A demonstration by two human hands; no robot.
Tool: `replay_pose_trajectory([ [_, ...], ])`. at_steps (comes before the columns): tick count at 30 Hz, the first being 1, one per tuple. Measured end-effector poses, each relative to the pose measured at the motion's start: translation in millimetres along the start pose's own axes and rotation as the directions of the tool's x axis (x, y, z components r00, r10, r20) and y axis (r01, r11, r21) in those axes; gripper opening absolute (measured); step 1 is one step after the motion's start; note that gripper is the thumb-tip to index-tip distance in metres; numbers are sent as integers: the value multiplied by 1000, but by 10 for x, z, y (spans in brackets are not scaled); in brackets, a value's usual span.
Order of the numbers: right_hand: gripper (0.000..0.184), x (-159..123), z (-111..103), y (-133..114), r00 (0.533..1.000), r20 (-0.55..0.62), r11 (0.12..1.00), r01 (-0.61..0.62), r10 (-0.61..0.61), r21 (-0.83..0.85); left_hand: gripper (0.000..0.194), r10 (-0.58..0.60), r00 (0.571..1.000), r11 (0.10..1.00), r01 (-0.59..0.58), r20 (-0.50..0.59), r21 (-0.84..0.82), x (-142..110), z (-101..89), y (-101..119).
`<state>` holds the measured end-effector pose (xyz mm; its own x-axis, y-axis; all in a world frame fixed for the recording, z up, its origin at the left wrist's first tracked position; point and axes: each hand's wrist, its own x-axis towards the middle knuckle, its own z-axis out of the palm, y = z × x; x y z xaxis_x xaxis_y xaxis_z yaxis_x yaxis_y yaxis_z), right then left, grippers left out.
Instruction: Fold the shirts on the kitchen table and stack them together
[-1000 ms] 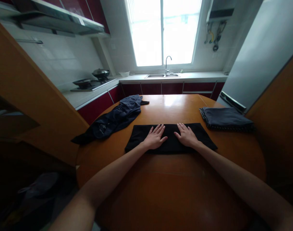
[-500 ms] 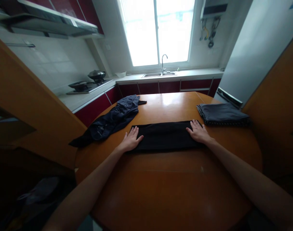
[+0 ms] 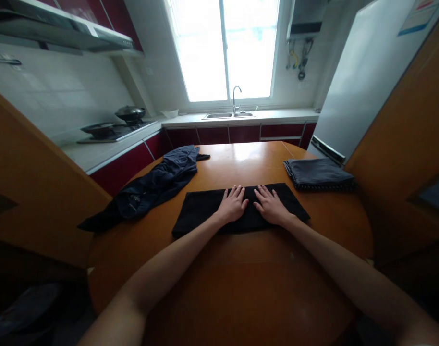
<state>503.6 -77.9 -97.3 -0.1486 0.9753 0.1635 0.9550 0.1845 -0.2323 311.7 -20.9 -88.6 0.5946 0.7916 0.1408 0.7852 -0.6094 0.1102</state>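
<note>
A black folded garment (image 3: pixel 201 211) lies flat across the wooden table (image 3: pixel 234 269) in front of me, in a long rectangle. Both hands rest on its middle, close together with a small gap between them. My left hand (image 3: pixel 232 205) presses palm down, fingers stretched forward. Likewise flat, my right hand (image 3: pixel 271 205) has its fingers spread on the cloth. Neither hand grips anything. What kind of garment it is, I cannot tell.
A crumpled dark blue garment (image 3: pixel 158 182) lies along the table's left side. Folded grey clothes (image 3: pixel 318 174) are stacked at the right. Beyond are a sink (image 3: pixel 228 115), a stove (image 3: pixel 118 132) with pans, and a fridge (image 3: pixel 356 86) at the right.
My hands have slid inward from the two ends of the black garment to its middle. The view has turned slightly to the right.
</note>
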Motion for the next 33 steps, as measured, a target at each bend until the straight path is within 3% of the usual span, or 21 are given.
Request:
replay_pose_trajectory([
  [5,68,15,32,89,992,120,995,-55,44,84,62,20,1000,1000,-20,-10,12,-17,131,-20],
  [8,65,35,-37,214,991,85,982,-117,105,148,62,16,1000,1000,-16,-12,-11,-17,104,-46],
  [11,48,49,-191,425,983,-15,944,-172,183,280,63,19,1000,999,-20,-22,-44,-26,71,-26],
  [13,37,43,-319,609,952,-95,902,-240,291,360,64,40,998,997,-43,-49,-64,-62,49,21],
  [16,28,4,-471,880,855,-143,812,-403,499,422,66,179,980,979,-186,-81,-86,-163,16,147],
  [18,21,-34,-514,1012,817,-95,759,-476,569,445,64,307,951,945,-310,-44,-104,-239,-3,250],
  [22,15,-93,-504,1103,814,-11,721,-509,581,470,61,471,881,877,-460,55,-142,-347,-34,402],
  [26,21,-122,-532,1032,796,79,644,-540,600,541,60,555,828,826,-537,84,-169,-373,-52,436],
  [33,25,-152,-689,934,743,348,443,-637,572,631,69,659,740,740,-605,134,-293,-398,-158,431],
])
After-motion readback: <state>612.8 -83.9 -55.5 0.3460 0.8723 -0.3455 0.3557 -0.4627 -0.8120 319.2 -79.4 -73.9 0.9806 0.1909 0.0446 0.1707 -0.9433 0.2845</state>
